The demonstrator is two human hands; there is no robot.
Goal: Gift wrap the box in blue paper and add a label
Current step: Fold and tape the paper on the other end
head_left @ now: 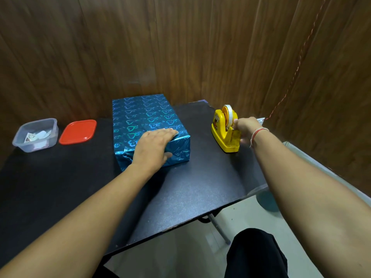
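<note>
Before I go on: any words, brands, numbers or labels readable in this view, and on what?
No text can be read.
Tape dispenser: a sticker on its side, too small and blurred to read.
Clear tub: printed slips inside, too blurred to read.
Wrapped box: heart pattern only, no words and no label showing.
Red lid: no print visible.

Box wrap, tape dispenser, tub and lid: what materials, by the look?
Box wrap: likely metallic foil paper, glossy, with iridescent heart prints and sharp creases.
Tape dispenser: yellow moulded plastic, smooth and slightly shiny.
Tub: translucent plastic, since its contents show through the wall.
Lid: red plastic, matte to satin; rounded corners and a raised rim suggest moulding.
</note>
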